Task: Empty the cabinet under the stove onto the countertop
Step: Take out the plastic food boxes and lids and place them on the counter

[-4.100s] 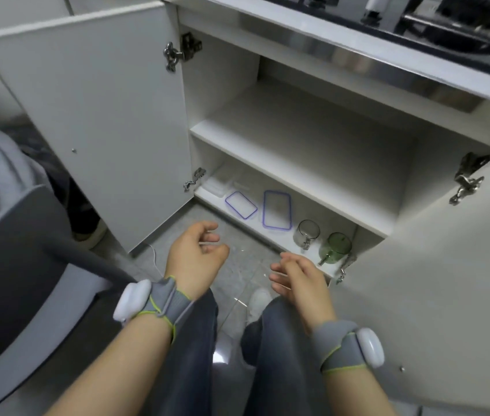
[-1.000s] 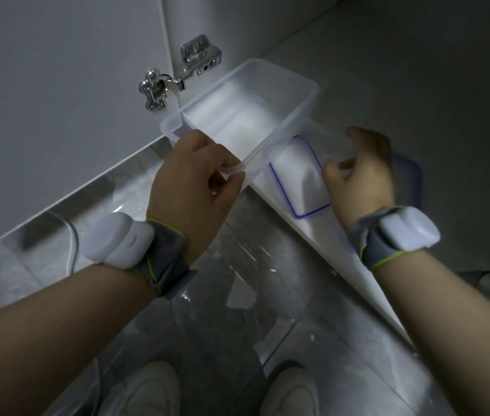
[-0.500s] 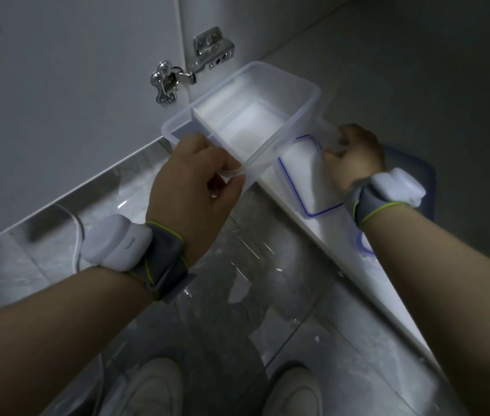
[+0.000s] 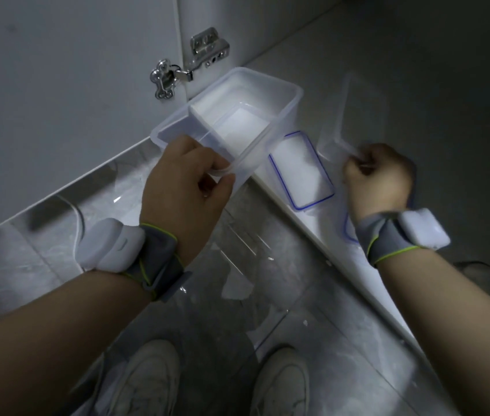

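Observation:
My left hand point(image 4: 183, 187) grips the near rim of a clear plastic container point(image 4: 237, 115) with a smaller clear container nested inside, held tilted over the cabinet's front left corner. My right hand point(image 4: 378, 178) is curled round the near edge of another clear plastic piece point(image 4: 357, 115), hard to make out, which rises off the cabinet floor point(image 4: 418, 85). A lid with a blue seal point(image 4: 300, 172) lies flat at the front edge between my hands. A second blue-edged lid point(image 4: 348, 232) shows partly under my right wrist.
The open left cabinet door point(image 4: 57, 85) with its metal hinge point(image 4: 165, 79) stands to the left. Grey floor tiles point(image 4: 252, 280) lie below, with my two white shoes point(image 4: 147, 382) at the bottom. A white cable point(image 4: 78, 217) runs along the floor on the left.
My right hand has closed on the clear piece and drawn it up and toward me. My left hand keeps its grip on the nested containers, nearly still.

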